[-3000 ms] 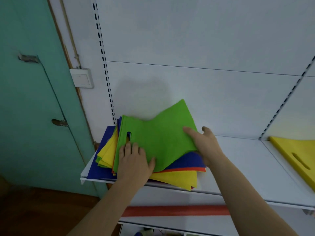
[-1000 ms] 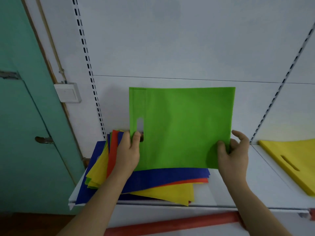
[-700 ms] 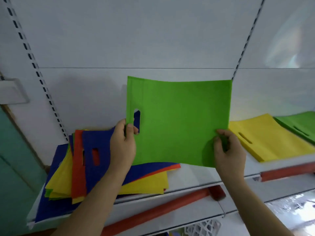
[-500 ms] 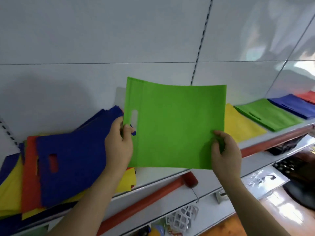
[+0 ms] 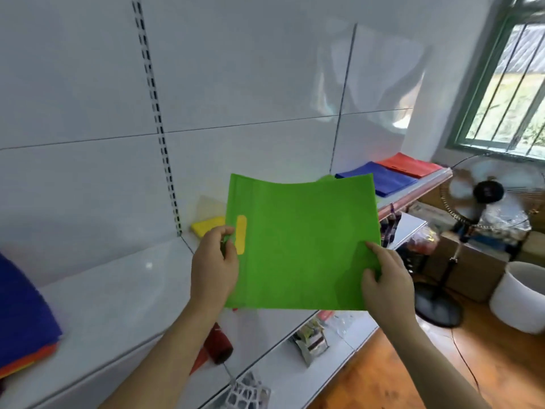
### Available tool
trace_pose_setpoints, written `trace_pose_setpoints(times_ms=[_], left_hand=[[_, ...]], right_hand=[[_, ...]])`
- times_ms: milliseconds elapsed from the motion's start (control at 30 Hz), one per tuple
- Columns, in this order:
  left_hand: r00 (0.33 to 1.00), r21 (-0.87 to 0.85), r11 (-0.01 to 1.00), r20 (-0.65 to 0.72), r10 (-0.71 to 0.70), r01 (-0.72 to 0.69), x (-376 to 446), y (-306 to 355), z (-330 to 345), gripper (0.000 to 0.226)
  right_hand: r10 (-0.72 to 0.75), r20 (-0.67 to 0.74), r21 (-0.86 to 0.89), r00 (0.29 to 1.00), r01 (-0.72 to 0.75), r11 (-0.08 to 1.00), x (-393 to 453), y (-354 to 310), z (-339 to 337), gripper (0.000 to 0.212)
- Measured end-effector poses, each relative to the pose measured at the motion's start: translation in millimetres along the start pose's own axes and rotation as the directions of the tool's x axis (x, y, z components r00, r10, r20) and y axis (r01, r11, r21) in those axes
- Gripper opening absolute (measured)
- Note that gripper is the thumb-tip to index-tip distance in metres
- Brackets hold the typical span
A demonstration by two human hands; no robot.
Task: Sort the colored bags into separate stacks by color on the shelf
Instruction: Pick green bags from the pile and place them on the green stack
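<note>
Held upright above the white shelf (image 5: 118, 290), the flat green fabric bag (image 5: 300, 246) is pinched at its edges by left hand (image 5: 213, 268) and right hand (image 5: 386, 283) (each grip light), so it could sag or land crooked on the far-right green stack it hides.

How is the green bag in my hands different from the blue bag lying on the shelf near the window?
The green bag is held up off the shelf, gripped at its sides by the left hand and right hand; the blue bag lies flat on the shelf, untouched. The green bag faces the camera with its handle slot showing; the blue bag is seen at a shallow angle. They look like the same kind of flat bag.
</note>
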State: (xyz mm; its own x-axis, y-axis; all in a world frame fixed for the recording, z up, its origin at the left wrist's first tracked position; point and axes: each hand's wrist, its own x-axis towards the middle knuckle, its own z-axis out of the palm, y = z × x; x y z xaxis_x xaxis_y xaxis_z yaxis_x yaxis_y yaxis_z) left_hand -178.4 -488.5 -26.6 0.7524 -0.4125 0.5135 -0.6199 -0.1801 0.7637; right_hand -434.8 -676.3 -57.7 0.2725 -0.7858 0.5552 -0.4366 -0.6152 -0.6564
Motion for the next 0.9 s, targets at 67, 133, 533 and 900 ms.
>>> trace_pose_setpoints(times_ms=[67, 133, 533, 900], left_hand=[[1.000, 0.004, 1.000, 0.030, 0.006, -0.006, -0.3, 15.4, 43.1, 0.025], [0.998, 0.024, 1.000, 0.062, 0.018, -0.019, 1.0, 28.4, 80.7, 0.026], [0.982, 0.019, 1.000, 0.188, 0.017, -0.021, 65.5, 39.6, 266.3, 0.032], [0.977, 0.161, 0.979, 0.153, -0.151, 0.126, 133.3, 25.2, 359.2, 0.036]], right_hand=[[0.033, 0.000, -0.032, 0.999, -0.033, 0.999, 17.6, 32.4, -16.5, 0.058], [0.063, 0.003, -0.063, 0.998, -0.063, 0.996, 33.8, 60.9, -29.9, 0.061], [0.108, -0.019, -0.096, 0.994, -0.109, 0.989, 150.7, 181.3, -16.8, 0.047], [0.030, 0.110, -0.124, 0.993, -0.017, 0.992, 310.4, 232.6, 51.6, 0.047]])
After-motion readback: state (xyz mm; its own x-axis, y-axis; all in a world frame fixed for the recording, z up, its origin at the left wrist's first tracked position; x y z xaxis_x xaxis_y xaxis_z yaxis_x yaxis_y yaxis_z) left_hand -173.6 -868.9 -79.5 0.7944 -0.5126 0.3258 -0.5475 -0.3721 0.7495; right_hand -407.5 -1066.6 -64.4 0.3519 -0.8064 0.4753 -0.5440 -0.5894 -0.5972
